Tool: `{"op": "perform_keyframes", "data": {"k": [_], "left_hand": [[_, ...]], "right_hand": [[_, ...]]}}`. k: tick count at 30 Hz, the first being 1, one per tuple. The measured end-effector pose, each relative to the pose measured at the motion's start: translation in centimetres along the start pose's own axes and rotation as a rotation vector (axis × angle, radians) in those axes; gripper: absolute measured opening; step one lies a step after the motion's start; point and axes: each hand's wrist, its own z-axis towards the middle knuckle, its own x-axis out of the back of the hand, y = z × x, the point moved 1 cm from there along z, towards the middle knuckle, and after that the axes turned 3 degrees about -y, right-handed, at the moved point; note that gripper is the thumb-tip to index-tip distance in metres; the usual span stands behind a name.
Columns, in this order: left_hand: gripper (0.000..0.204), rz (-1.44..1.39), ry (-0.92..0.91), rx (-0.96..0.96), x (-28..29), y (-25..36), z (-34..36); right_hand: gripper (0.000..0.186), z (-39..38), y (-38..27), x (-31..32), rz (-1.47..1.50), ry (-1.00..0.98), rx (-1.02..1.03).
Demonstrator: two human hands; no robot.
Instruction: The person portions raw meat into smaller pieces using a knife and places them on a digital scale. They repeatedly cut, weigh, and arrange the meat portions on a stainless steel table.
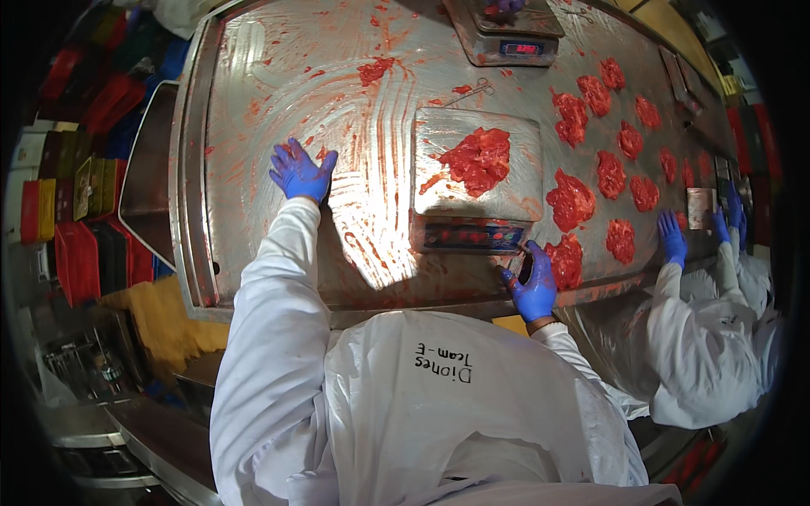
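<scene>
My left hand (301, 171), in a blue glove, lies with fingers spread on the wet, red-smeared metal table (253, 219). In front of me a bench scale (434, 148) carries a piece of raw red meat (481, 162) on its steel plate. My right hand (535, 285), gloved too, is at the near right corner of the scale, beside its display panel (468, 237). Its thumb and forefinger stand apart. A small pale thing lies by the thumb, too small to make out. Scissors (472, 93) rest on the table just behind the scale.
Several meat pieces (611, 174) lie right of the scale; a small scrap (375, 71) sits far left. A second scale (506, 38) has another person's gloved hand over it. Co-workers' hands (672, 239) are at the right edge. Crates (89, 261) and a metal bin (145, 177) stand left.
</scene>
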Motion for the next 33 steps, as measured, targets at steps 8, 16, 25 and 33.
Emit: {"op": "perform_keyframes", "data": {"k": [8, 16, 25, 33], "left_hand": [[0.107, -0.016, 0.094, -0.203, -1.1, 10.6, 7.9], [0.077, -0.138, 0.072, -0.499, -2.1, 19.1, 14.3], [0.042, -0.313, 0.101, -0.824, -0.4, 10.1, 4.2], [0.042, -0.346, 0.204, -0.676, 6.7, 7.6, -5.9]], "right_hand": [[0.087, -0.1, 1.2, -0.5, 0.011, -0.062, -0.067], [0.087, 0.1, 1.0, -0.2, -0.041, -0.071, -0.048], [0.085, -0.1, 0.7, -0.2, -0.037, -0.054, -0.053], [0.079, -0.2, 0.5, -0.1, -0.039, 0.068, 0.036]]}}
